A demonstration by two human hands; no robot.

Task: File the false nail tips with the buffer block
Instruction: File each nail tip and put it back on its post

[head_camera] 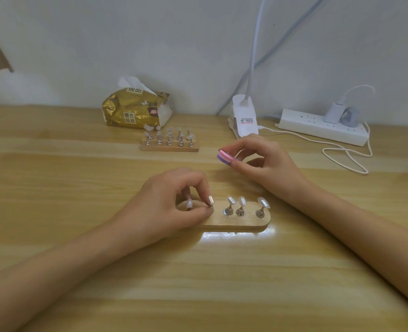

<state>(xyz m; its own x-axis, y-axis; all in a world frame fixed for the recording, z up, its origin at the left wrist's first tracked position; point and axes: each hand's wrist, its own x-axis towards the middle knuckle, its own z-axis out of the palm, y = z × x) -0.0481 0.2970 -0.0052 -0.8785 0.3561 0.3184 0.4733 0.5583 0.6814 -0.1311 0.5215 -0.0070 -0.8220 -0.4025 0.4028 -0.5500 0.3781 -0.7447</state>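
Fingers point(199, 182) of the left hand point(172, 200) curl tight, pinching a small stand point(210, 206) on the wooden holder point(234, 222), which lies on the desk point(78, 188). Three clear false nail tips point(242, 201) sit on metal stands just to its right. The right hand point(265, 161) pinches the pink-and-purple buffer block point(224, 155), held above the desk behind the holder, with the forearm angling in from the lower right.
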